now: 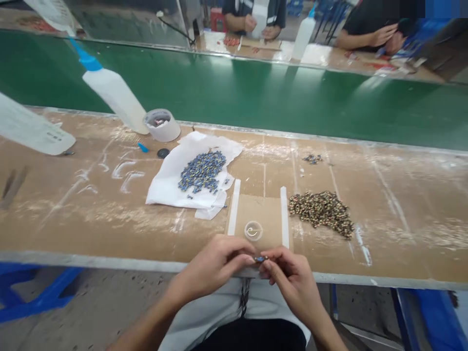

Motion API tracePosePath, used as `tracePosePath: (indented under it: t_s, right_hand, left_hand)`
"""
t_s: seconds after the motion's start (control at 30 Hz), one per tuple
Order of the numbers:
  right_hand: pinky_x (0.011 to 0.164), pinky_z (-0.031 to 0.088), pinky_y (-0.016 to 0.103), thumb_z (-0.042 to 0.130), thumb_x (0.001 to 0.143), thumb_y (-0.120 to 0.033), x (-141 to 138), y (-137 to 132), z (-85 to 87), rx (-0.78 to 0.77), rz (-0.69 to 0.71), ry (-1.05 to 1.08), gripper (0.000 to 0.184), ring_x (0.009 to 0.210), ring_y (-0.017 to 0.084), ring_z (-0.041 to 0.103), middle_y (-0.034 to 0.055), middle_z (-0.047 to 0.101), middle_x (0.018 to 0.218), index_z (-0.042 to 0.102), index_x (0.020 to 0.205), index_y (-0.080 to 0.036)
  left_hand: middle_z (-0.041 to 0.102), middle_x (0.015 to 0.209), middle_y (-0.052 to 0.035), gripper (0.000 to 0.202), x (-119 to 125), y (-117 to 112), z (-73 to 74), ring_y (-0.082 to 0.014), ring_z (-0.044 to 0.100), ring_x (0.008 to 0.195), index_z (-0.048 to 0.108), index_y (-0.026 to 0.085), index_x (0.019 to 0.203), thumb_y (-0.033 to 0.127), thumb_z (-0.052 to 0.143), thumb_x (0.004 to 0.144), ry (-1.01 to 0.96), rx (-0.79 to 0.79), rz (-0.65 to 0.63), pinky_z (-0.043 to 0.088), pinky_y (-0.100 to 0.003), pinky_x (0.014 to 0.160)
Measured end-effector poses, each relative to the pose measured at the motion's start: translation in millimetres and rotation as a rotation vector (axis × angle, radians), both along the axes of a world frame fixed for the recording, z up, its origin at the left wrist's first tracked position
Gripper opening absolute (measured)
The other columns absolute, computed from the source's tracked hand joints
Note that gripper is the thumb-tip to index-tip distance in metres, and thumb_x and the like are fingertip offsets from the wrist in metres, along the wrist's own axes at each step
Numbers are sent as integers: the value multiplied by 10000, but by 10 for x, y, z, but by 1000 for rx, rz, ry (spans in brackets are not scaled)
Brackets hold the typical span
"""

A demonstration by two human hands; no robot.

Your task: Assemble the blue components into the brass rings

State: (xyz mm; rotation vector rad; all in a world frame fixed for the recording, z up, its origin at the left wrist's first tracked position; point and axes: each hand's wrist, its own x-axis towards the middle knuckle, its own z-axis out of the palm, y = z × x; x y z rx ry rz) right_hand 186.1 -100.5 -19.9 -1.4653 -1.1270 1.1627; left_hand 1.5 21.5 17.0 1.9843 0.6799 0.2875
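We see a small blue part (261, 259) held just over the near edge of the bench, in front of the person's lap. It is tiny, blue with a darker end; the view is too coarse for us to tell its exact shape. The left hand (215, 265) pinches it between thumb and fingertips from one side. The right hand (292, 278) pinches it from the other, its remaining fingers curled in.

Just beyond the hands we find a small clear dish (245, 230) with a pale curl of something in it. It sits on a cardboard patch between two white strips (234, 207). To the left, a crumpled white sheet (164, 187) carries a heap of blue parts (203, 170). To the right, a pile of dark and gold parts (321, 208) lies straight on the board. Farther back on the left stands a white tub (164, 134) holding what may be small dark bits. A tilted white squeeze bottle (113, 92) with a blue cap stands just beside the tub.

The bench top (91, 214) is brown board, scuffed and streaked with white residue. Behind it runs a green conveyor belt (256, 92), and across that we see other people's hands (383, 34) at their own bench.
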Motion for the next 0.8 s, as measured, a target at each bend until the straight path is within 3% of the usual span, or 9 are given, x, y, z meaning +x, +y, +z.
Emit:
tracePosePath:
  t_s: [0.1,0.17,0.23,0.33,0.43,0.53,0.63,0.73,0.8]
  right_hand:
    - [510,529,235,590,946,-351,188,30,94,43,-89,-107,206,569,154,661,31,703,677,700,960,-178]
    - [526,528,249,606,930,-354,467,141,207,89,-168,-282,203,588,160,664,40,713,706,711,949,-181]
    - [589,545,284,609,918,-377,829,361,319,109,-235,-455,229,656,177,682,63,736,788,717,958,-180]
    - [616,531,309,635,871,-427,1374,871,371,53,-309,-647,291,672,189,671,76,737,782,730,908,-155]
    - [666,529,337,650,838,-407,1753,1398,288,40,-360,-673,310,694,204,678,99,730,749,733,893,-113]
    - [675,526,359,671,816,-366,1936,1671,250,35,-407,-698,380,674,207,676,128,729,773,709,1047,-67]
    - [717,526,407,681,823,-403,1952,1559,343,66,-458,-737,503,727,232,685,169,730,881,650,1205,-76]
    - [794,540,450,671,836,-480,1821,1134,435,115,-499,-732,510,820,274,712,170,735,926,653,1224,-149]
    - [784,565,456,681,828,-509,1678,768,395,105,-572,-668,452,866,304,728,156,748,947,676,1193,-242]
  left_hand:
    - [662,703,3,278,-196,351,25,-160,613,654,664,207,819,358,491,976,14,139,402,475,-252,627]
    - [694,903,-25,222,-301,637,-15,-194,630,765,660,219,934,389,519,950,79,315,652,498,-288,688]
    - [664,1045,-61,266,-351,877,-71,-207,623,775,638,212,1108,367,518,929,226,452,691,510,-342,763]
    - [595,1154,-115,390,-341,1056,-132,-236,626,813,559,190,1272,338,512,914,400,515,624,507,-408,828]
    - [596,1124,-117,342,-309,1075,-147,-259,624,882,560,181,1230,284,512,907,446,510,581,500,-408,836]
    - [634,1029,-91,187,-333,1078,-140,-252,621,901,586,181,1058,215,512,890,426,519,554,494,-373,815]
    - [656,937,-65,76,-403,1096,-121,-239,617,876,584,194,918,191,518,881,397,552,550,482,-347,785]
    - [659,929,-51,70,-464,1094,-81,-209,612,831,603,193,872,192,533,873,343,544,581,475,-322,762]
    - [657,935,-43,79,-490,1082,-49,-185,608,796,624,184,865,199,547,870,298,528,602,475,-311,762]
